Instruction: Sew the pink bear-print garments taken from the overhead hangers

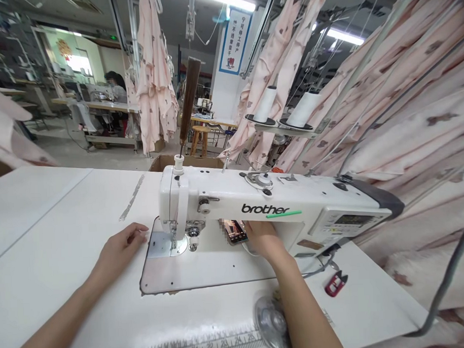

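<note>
Our right hand reaches under the arm of the white Brother sewing machine. Its fingertips are at the dark-screened smartphone propped on the machine bed just to the hand's left. The machine arm hides the fingers, so we cannot tell whether they grip the phone or only touch it. Our left hand lies loose and empty on the white worktable, fingers half curled, just left of the silver metal needle plate.

To handle the phone well, we judge it best to keep the wrist low and move flat along the bed. The machine arm sits close above the knuckles, and the needle and presser foot stand beyond the phone, further to the hand's left.

The gap under the arm is tight. Beside the right forearm sit a clear round plastic disc and, to its right, small red thread snips — both near any backward path. Left of the left hand the table runs wide, and a printed ruler strip marks the near edge.
</note>
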Demonstrator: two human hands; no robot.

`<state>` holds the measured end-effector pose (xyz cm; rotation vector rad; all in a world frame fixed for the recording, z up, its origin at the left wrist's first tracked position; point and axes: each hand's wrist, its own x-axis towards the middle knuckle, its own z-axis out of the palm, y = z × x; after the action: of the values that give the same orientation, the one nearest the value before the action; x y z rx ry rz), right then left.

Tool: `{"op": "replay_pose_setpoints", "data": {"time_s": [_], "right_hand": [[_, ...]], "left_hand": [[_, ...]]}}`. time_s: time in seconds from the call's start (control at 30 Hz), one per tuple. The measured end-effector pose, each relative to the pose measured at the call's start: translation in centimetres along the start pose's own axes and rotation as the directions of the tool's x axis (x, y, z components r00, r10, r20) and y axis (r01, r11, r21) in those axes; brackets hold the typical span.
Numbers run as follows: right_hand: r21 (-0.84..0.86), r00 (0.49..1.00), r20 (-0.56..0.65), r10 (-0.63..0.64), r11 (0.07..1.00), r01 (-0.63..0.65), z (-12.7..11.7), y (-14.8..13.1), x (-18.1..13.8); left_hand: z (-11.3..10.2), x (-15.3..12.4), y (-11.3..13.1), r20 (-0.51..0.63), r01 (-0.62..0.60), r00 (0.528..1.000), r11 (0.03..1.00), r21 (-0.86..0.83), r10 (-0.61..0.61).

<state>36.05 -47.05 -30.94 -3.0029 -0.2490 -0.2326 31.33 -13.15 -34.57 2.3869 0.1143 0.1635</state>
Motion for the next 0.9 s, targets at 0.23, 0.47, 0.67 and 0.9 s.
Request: {"op": "replay_pose_setpoints", "data": {"time_s": [0.23, 0.47, 0.67, 0.9], "right_hand": [[0.034, 1.000, -0.001, -0.007, 0.999, 0.007, 0.1, 0.0, 0.1], [0.088, 1.000, -0.002, 0.009, 0.996, -0.009, 0.8, 0.5, 0.5], [0.134, 0.999, 0.014, -0.050, 0.990, 0.048, -0.2, -0.3, 0.0], [0.146, 0.993, 0.021, -0.113, 0.983, 0.109, 0.2, -0.5, 0.1]], "left_hand": [[-0.1, 0.1, 0.2, 0.018, 0.055, 0.998, 0.998, -0.005, -0.054], [-0.3, -0.1, 0.8, 0.006, 0.061, 0.998, 0.995, -0.073, -0.060], [-0.4, -0.5, 1.0, 0.000, 0.069, 0.998, 0.995, -0.071, -0.069], [-0.4, -0.4, 1.0, 0.003, 0.064, 0.998, 0.996, -0.066, -0.064]]}}
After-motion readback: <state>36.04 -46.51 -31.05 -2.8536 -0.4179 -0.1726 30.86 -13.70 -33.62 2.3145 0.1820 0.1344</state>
